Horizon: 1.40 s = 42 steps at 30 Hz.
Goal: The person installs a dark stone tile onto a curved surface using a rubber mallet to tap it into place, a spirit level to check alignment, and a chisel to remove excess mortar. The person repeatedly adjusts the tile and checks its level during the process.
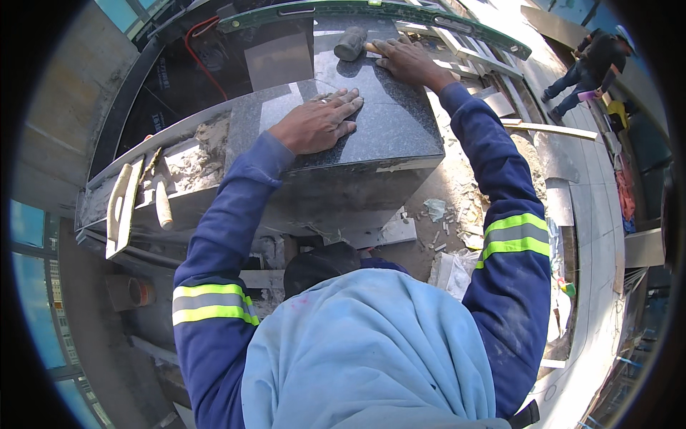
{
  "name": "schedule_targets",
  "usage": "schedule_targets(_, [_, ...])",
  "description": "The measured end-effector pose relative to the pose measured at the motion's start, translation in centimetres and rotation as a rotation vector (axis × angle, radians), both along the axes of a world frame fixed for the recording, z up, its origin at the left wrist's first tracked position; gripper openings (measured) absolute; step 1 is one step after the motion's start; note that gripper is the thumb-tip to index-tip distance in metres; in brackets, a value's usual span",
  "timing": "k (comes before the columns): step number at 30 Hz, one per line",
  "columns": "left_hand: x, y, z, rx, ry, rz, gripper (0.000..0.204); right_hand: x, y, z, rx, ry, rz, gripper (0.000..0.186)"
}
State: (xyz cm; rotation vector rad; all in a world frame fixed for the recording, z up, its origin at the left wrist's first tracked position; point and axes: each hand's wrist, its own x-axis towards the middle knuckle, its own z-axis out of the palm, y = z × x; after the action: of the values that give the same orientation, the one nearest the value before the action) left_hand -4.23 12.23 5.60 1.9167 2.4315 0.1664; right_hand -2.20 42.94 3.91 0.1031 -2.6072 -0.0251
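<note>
My left hand (321, 125) lies with fingers apart on a dark speckled stone slab (400, 129) atop a raised block. My right hand (406, 63) is closed on the wooden handle of a rubber mallet, whose grey head (349, 44) rests on or just above the slab's far part. Left of the slab is a bed of grey mortar (207, 154), with a flat plastering trowel (121, 211) and another trowel with a pale handle (164, 204) lying on it.
A long green spirit level (486, 38) spans the back, near a red hose (196, 57) and metal rails (464, 50). Rubble and offcuts (457, 243) cover the ground at right. A co-worker (586, 71) in dark clothes is on the walkway at upper right.
</note>
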Motion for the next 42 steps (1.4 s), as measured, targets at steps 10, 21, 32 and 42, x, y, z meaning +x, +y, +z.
schedule_targets(10, [0.5,0.1,-1.7,0.042,-0.005,0.06,0.057,16.9,-6.1,4.5,-0.648,-0.063,0.03,0.04])
schedule_targets(21, [1.3,0.6,-1.5,0.095,0.057,0.069,0.058,21.9,-12.3,3.0,-0.207,-0.122,-0.126,0.058])
schedule_targets(32, [1.8,0.9,-1.6,0.101,0.061,0.09,0.058,20.5,-12.3,2.2,-0.322,-0.007,-0.033,0.064])
schedule_targets(42, [2.1,0.3,-1.3,0.078,0.029,0.118,0.058,19.9,-13.2,4.0,-0.336,-0.097,-0.113,0.054])
